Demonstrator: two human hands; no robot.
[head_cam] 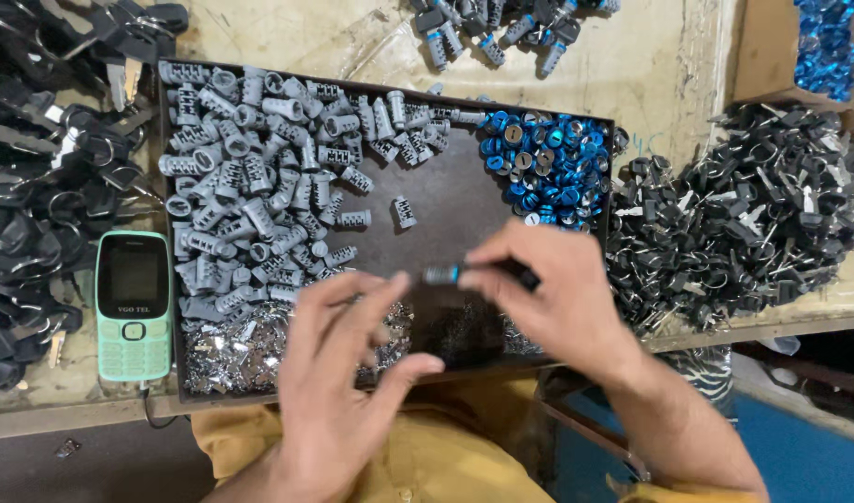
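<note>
Nearest me: my 2 hands, low in the view over the near edge of the dark tray (450, 200), with my yellow shirt (446, 466) under them.
Right hand (557, 298): closed in a pinch; my thumb and fingertips grip the dark end of the small lock piece (460, 274).
Left hand (338, 373): open, fingers spread and loosely curled, holding nothing; my fingertips sit just beside the pale end of the piece, whether touching I cannot tell.
Lock piece: held in the air above the tray's bare middle, between my hands, blurred; a blue band shows along it.
Long axis: nearly level, running left to right, pale end toward my left hand, dark end inside my right.
Nearer hand: the right has it; the left is just short of the free end.
In the tray: grey cylinders (259, 177) heaped at the far left, blue rings (548, 163) at the far right, small silver bits (236, 349) along the near left.
On the counter (650, 56): a mint-green phone (134, 305) left of the tray, dark keys (36, 196) beyond it, another heap of black keys (753, 214) at the right.
</note>
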